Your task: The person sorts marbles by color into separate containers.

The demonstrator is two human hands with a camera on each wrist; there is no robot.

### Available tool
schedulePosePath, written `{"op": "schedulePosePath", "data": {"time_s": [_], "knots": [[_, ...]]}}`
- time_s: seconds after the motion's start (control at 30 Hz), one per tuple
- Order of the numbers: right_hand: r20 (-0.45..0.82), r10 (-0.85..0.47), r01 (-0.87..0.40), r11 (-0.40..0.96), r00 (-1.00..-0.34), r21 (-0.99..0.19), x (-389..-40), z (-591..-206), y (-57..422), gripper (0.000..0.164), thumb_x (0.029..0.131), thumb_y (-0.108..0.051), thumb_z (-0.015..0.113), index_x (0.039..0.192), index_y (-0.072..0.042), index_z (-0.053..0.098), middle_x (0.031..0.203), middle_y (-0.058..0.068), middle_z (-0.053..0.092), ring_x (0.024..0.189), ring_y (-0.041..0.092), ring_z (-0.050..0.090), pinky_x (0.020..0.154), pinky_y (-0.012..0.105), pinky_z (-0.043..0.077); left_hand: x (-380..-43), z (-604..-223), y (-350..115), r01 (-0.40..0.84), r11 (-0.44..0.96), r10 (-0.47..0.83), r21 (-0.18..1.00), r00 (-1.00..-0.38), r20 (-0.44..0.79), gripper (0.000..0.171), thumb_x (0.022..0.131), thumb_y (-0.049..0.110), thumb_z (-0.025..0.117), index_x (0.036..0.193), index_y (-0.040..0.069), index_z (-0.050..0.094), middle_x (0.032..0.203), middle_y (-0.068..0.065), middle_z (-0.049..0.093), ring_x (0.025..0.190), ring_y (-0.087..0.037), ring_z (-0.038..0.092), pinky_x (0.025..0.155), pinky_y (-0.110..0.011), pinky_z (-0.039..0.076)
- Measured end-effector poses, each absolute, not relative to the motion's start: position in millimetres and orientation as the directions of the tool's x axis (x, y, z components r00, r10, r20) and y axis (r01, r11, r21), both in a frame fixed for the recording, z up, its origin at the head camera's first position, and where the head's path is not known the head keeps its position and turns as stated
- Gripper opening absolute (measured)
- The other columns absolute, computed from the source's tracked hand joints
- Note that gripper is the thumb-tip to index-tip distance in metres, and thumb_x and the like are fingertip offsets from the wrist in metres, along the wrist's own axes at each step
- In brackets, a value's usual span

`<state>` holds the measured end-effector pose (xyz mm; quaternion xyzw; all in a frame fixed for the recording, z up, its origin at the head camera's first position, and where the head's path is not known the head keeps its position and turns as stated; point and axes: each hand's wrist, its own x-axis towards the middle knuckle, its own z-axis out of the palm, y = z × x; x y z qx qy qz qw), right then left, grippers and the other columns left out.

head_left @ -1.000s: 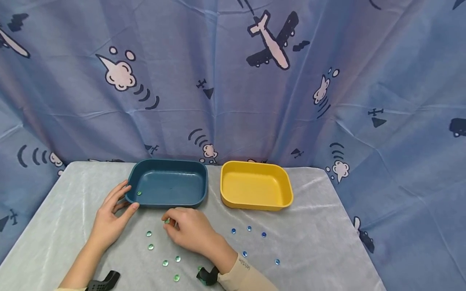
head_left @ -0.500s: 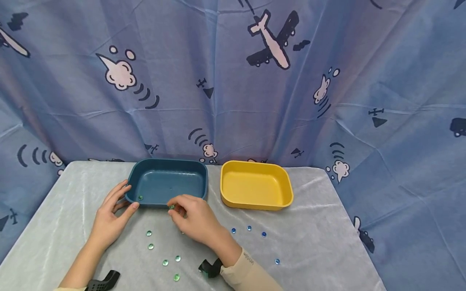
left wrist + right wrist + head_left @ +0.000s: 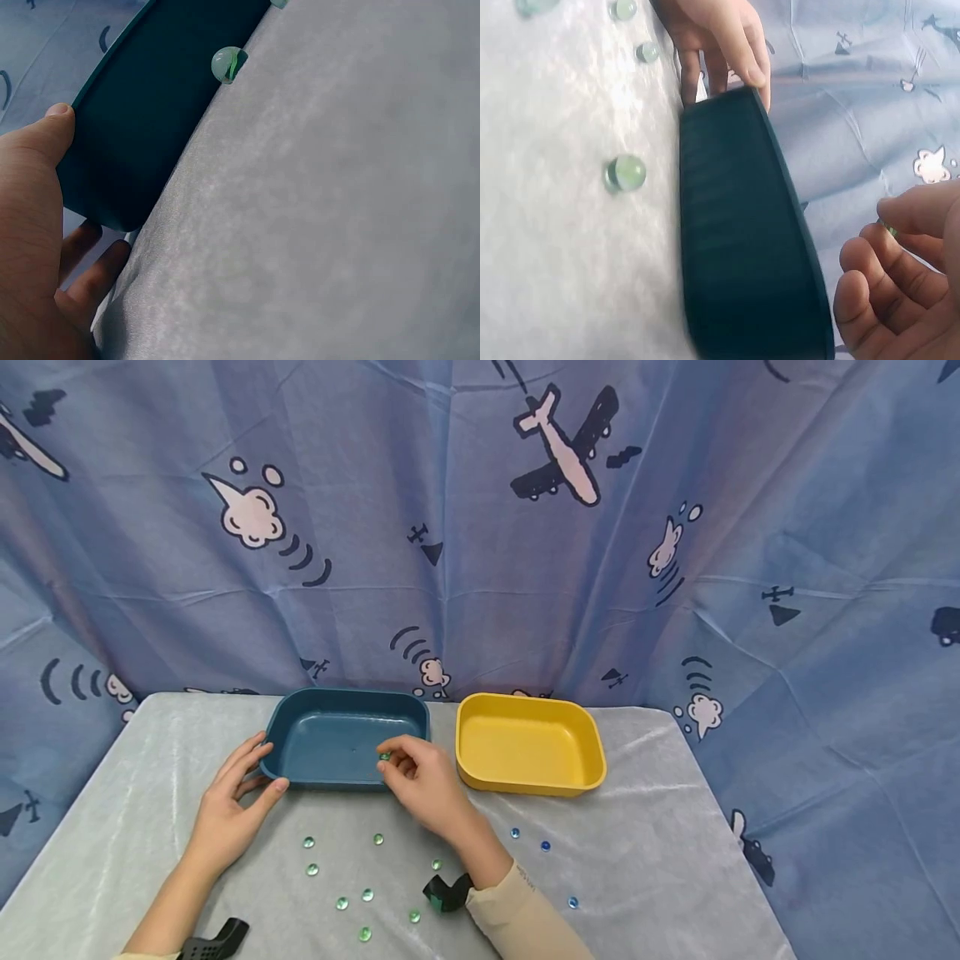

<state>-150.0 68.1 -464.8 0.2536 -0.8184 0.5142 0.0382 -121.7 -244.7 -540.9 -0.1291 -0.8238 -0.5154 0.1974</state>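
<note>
A dark teal plastic tray point(image 3: 333, 695) stands at the back left of the table. My left hand point(image 3: 225, 822) grips its front left corner, thumb point(image 3: 60, 112) on the front rim and fingers round the left end. My right hand point(image 3: 431, 789) pinches a small green glass marble point(image 3: 385, 757) between thumb and index finger, over the front right part of this tray. In the right wrist view my right hand point(image 3: 904, 277) is beside the rim, its other fingers curled in. Several green marbles point(image 3: 367, 895) lie on the cloth in front.
A yellow tray point(image 3: 532, 783) stands right of the teal one. Blue marbles point(image 3: 545, 846) lie on the pale cloth point(image 3: 660, 860) in front of it, near my right forearm. A patterned blue curtain point(image 3: 360, 527) hangs behind the table.
My right hand has moved up and to the right with the green marble, from in front of the teal tray to above its right part. The left hand stays at the corner.
</note>
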Motion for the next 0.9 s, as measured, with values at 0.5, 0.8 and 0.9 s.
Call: {"op": "schedulePosePath", "data": {"time_s": [0.5,0.8,0.9], "knots": [[0.244,-0.269,-0.323,0.307,-0.932,-0.895,-158.8,-470.3,71.2,0.02,0.104,-0.007,0.075,0.123,0.0,0.076,0.093,0.0,0.068,0.074,0.012,0.058,0.064,0.019,0.051,-122.3,-539.9,-243.6,0.414,0.442,0.007,0.795,-0.888,0.459,0.066,0.095,-0.008,0.081,0.156,0.003,0.059,0.168,-0.019,0.044,0.137,0.004,0.05,0.099,-0.007,0.05],[0.218,-0.281,-0.305,0.315,-0.935,-0.899,-160.7,-470.8,72.7,0.02,0.105,-0.008,0.075,0.123,0.0,0.076,0.093,0.0,0.068,0.074,0.012,0.058,0.064,0.019,0.051,-121.7,-540.5,-243.6,0.421,0.438,0.008,0.795,-0.886,0.465,0.066,0.095,-0.009,0.08,0.156,0.003,0.059,0.169,-0.017,0.044,0.136,0.002,0.052,0.1,-0.007,0.05],[0.215,-0.28,-0.302,0.318,-0.936,-0.899,-159.9,-469.5,72.9,0.019,0.105,-0.008,0.075,0.122,0.0,0.076,0.093,-0.001,0.068,0.074,0.012,0.058,0.064,0.019,0.052,-122.1,-540.7,-243.3,0.423,0.437,0.009,0.794,-0.885,0.466,0.066,0.095,-0.009,0.081,0.156,0.003,0.059,0.169,-0.015,0.044,0.136,0.001,0.052,0.099,-0.007,0.05]]}}
